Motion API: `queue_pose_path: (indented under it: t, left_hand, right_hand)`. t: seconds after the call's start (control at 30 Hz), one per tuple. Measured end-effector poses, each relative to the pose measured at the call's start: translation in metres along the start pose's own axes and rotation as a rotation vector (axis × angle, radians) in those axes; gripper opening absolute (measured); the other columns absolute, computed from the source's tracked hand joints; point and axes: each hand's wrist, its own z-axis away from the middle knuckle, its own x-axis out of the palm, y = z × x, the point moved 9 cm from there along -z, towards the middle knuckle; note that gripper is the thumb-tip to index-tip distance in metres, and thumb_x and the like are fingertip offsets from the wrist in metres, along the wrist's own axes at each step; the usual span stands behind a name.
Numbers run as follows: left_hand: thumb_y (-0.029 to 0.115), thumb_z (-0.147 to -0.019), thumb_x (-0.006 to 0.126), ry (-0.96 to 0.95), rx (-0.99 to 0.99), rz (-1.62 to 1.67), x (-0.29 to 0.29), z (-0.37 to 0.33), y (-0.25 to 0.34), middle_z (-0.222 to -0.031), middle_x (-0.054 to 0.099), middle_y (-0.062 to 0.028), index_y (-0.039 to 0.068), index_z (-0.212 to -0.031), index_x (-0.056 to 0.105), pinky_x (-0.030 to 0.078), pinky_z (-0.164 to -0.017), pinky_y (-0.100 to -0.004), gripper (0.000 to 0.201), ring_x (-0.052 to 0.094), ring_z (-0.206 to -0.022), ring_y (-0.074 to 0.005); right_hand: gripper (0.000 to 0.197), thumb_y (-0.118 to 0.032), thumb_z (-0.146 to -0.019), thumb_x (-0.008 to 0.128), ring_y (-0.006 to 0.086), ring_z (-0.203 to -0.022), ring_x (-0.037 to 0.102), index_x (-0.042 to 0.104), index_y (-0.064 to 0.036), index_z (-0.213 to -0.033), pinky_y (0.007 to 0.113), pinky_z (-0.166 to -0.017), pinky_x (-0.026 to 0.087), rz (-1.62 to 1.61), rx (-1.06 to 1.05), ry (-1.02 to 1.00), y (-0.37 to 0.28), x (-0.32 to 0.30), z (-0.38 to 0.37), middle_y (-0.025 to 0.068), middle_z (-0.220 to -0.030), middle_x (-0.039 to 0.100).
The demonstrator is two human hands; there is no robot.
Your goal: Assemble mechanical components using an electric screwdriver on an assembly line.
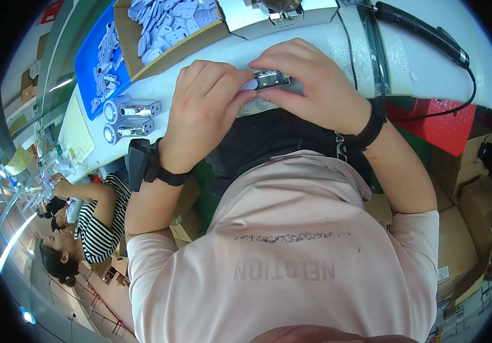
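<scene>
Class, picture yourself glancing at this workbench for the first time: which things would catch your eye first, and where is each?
At the centre, the left hand and right hand together grip a small silver part over the white table. At upper left, a cardboard box of pale lilac plastic pieces sits beside a blue tray, with two finished silver units below it. A black handheld tool lies at upper right.

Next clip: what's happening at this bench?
A person in a pink shirt holds a small silver-and-clear part between both hands, left hand and right hand, just above the white bench. Two finished-looking silver units lie to the left beside a blue tray; a cardboard box of pale plastic pieces sits behind. A co-worker in a striped top sits further left.
</scene>
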Motion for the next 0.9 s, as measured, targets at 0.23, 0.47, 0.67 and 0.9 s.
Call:
queue_pose_path:
  t: [0.23,0.47,0.67,0.9]
  left_hand:
    - [0.012,-0.078,0.085,0.041,-0.064,0.062,-0.012,0.010,-0.007,-0.104,0.069,-0.0070,0.007,-0.107,0.072,0.048,-0.086,-0.0405,0.031,0.063,-0.096,-0.0295]
    - [0.011,-0.079,0.083,0.098,-0.040,0.003,-0.018,0.026,-0.017,-0.109,0.067,-0.0071,0.006,-0.106,0.073,0.049,-0.089,-0.0419,0.030,0.062,-0.100,-0.0307]
    - [0.009,-0.080,0.082,0.124,-0.021,0.034,-0.014,0.030,-0.019,-0.109,0.067,-0.0076,0.005,-0.107,0.072,0.050,-0.089,-0.0423,0.030,0.062,-0.102,-0.0310]
    - [0.007,-0.078,0.083,0.127,-0.049,0.131,-0.009,0.030,-0.025,-0.110,0.066,-0.0102,0.003,-0.109,0.071,0.052,-0.091,-0.0432,0.033,0.061,-0.103,-0.0329]
  right_hand:
    - [0.027,-0.015,-0.084,0.082,0.0292,-0.101,0.064,0.072,-0.0068,-0.108,0.041,-0.089,0.050,0.165,-0.083,-0.051,-0.015,0.007,-0.011,0.0059,-0.105,0.069]
    - [0.027,-0.014,-0.082,0.083,0.0279,-0.094,0.065,0.072,-0.0085,-0.107,0.040,-0.084,0.051,0.253,-0.181,-0.114,-0.031,0.006,-0.020,0.0054,-0.103,0.068]
    - [0.026,-0.012,-0.081,0.083,0.0281,-0.093,0.064,0.073,-0.0081,-0.105,0.039,-0.082,0.052,0.270,-0.154,-0.167,-0.033,0.011,-0.025,0.0061,-0.101,0.067]
    - [0.024,-0.010,-0.080,0.084,0.0286,-0.092,0.064,0.075,-0.0061,-0.102,0.038,-0.078,0.053,0.190,-0.048,-0.179,-0.023,0.012,-0.025,0.0070,-0.099,0.067]
